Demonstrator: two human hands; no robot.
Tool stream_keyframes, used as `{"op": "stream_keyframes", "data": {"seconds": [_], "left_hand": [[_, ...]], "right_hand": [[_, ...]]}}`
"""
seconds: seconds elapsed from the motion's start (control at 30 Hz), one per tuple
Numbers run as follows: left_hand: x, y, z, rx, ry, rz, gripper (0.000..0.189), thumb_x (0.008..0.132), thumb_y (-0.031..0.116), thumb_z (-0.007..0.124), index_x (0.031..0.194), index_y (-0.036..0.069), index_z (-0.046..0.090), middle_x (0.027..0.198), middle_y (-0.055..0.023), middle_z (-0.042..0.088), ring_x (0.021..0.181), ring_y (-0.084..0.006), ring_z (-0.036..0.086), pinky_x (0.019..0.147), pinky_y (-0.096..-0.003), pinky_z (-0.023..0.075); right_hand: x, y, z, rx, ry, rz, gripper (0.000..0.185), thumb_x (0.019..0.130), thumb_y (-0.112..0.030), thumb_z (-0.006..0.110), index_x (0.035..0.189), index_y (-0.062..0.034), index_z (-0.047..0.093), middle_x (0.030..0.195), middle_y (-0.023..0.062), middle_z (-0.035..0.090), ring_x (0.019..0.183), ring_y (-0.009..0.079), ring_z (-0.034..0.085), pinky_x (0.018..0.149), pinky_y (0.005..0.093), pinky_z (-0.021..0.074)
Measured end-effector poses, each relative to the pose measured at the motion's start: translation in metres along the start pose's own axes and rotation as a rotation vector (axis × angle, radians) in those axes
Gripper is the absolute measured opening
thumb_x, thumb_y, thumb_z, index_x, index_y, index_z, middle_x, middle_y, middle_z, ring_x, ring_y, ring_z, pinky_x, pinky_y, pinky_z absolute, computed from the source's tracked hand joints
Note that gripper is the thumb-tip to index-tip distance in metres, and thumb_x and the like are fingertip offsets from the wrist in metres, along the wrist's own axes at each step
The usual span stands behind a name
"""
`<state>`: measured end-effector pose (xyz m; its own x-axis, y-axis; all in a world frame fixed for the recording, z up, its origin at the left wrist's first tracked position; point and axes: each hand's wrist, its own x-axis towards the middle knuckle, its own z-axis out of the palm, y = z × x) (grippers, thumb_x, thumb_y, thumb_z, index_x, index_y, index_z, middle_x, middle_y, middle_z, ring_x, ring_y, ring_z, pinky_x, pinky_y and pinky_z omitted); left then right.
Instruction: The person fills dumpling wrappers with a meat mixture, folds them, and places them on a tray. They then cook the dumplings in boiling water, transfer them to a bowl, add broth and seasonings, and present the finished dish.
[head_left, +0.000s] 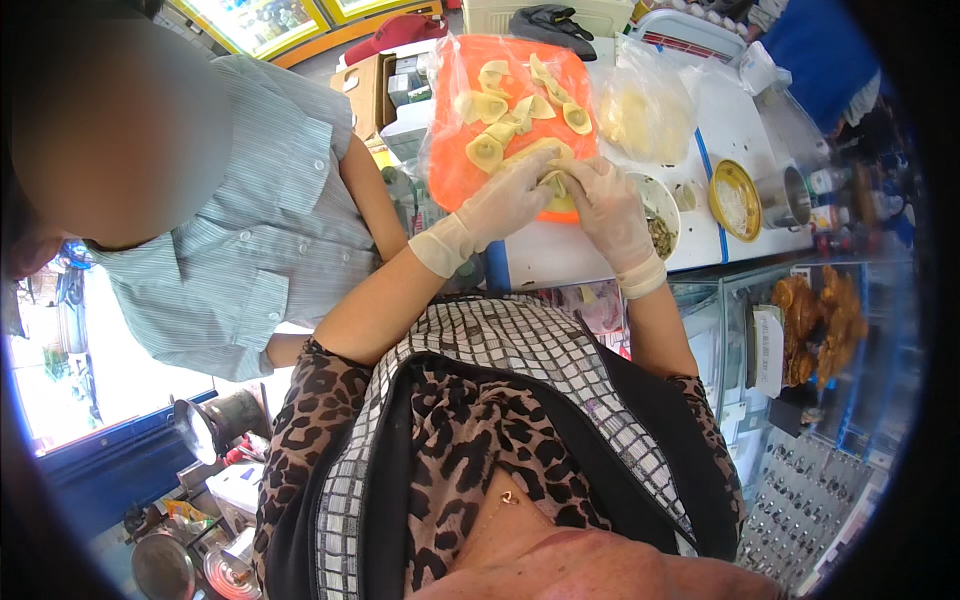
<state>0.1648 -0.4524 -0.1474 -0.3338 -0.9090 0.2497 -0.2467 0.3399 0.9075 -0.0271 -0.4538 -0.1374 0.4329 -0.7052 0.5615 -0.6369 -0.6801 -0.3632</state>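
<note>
Both my hands wear thin whitish gloves and meet over the near edge of an orange tray (450, 176) lined with clear plastic. Between the fingertips of my left hand (517, 195) and my right hand (604, 199) is a piece of pale yellow dough wrapper (555, 182), pinched and partly hidden by the fingers. Several folded dumplings (486, 152) lie farther up the tray. Just right of my right hand, partly behind it, a white bowl (671, 199) holds a dark green chopped filling (660, 238) with a utensil's handle in it.
A clear plastic bag of yellow wrappers (645, 112) lies right of the tray. Farther right are a yellow bowl (734, 201) and a metal pot (784, 196). A person in a striped shirt (247, 217) stands close at left. A glass display case (705, 315) borders the table's near right side.
</note>
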Motion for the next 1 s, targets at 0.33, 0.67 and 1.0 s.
{"op": "stream_keyframes", "data": {"seconds": [0.33, 0.67, 1.0], "left_hand": [[-0.014, -0.014, 0.013, -0.32, -0.065, -0.213, 0.046, 0.091, -0.008, 0.049, 0.136, -0.005, 0.06, 0.128, -0.0097, 0.067, 0.119, -0.0162, 0.063, 0.102, -0.0292, 0.0496], [-0.024, -0.021, -0.001, -0.25, -0.078, -0.447, 0.034, 0.102, 0.0, 0.053, 0.134, -0.009, 0.06, 0.115, -0.0116, 0.072, 0.096, -0.018, 0.073, 0.084, -0.0295, 0.0621], [-0.043, -0.03, -0.017, -0.125, -0.076, -0.49, 0.026, 0.104, 0.002, 0.054, 0.126, -0.005, 0.065, 0.102, -0.0097, 0.073, 0.083, -0.015, 0.073, 0.075, -0.0269, 0.0615]], "right_hand": [[-0.029, 0.005, 0.024, -0.034, 0.137, -0.057, 0.019, 0.093, -0.016, 0.055, 0.11, -0.0094, 0.06, 0.085, 0.0068, 0.062, 0.075, 0.0214, 0.066, 0.063, 0.0338, 0.0538], [-0.037, -0.017, 0.027, -0.264, -0.022, 0.069, 0.019, 0.092, -0.016, 0.057, 0.107, -0.0058, 0.059, 0.086, 0.0085, 0.064, 0.076, 0.0221, 0.067, 0.064, 0.0344, 0.0542], [-0.048, -0.024, 0.059, -0.113, -0.007, 0.115, 0.013, 0.092, -0.019, 0.06, 0.098, -0.0082, 0.057, 0.079, 0.0067, 0.063, 0.07, 0.0232, 0.068, 0.056, 0.036, 0.052]]}}
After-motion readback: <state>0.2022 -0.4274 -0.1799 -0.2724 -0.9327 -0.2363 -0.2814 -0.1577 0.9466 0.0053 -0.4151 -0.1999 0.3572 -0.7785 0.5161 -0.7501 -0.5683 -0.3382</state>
